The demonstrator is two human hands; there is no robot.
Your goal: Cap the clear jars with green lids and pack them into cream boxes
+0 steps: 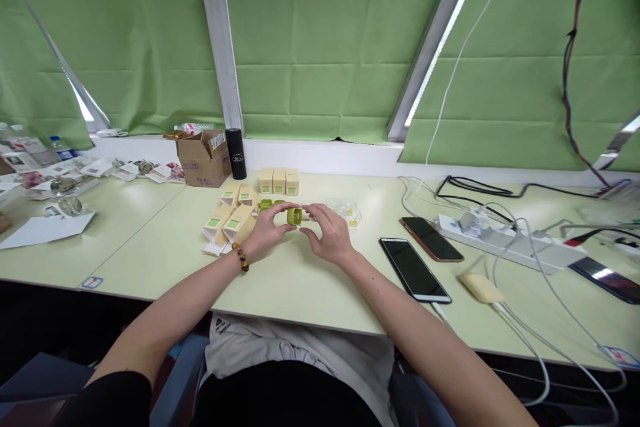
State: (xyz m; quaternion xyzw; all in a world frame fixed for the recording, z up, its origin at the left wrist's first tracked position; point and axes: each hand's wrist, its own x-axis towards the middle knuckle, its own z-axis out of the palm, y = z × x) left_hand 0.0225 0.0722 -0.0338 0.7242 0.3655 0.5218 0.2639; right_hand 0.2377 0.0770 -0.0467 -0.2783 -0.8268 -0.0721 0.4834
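Observation:
A small green square plastic box (295,216) is held up over the table, its hollow side facing me. My left hand (267,233), with a beaded bracelet at the wrist, grips it between thumb and fingers. On its right side, my right hand (330,235) curves thumb and index finger around the edge; a tiny pale bit shows near that fingertip, too small to name. Behind my left hand lie more green pieces (266,203). Cream cartons with green labels (239,223) stand beside it. Behind my right hand is a clear plastic tray with yellow spots (350,212).
More cream cartons (279,181) stand at the back near a black cylinder (236,155) and an open cardboard box (204,163). On the right lie phones (415,270), a power strip (510,243), a cream charger (481,287) and loose cables. Papers and bottles (60,147) fill the left.

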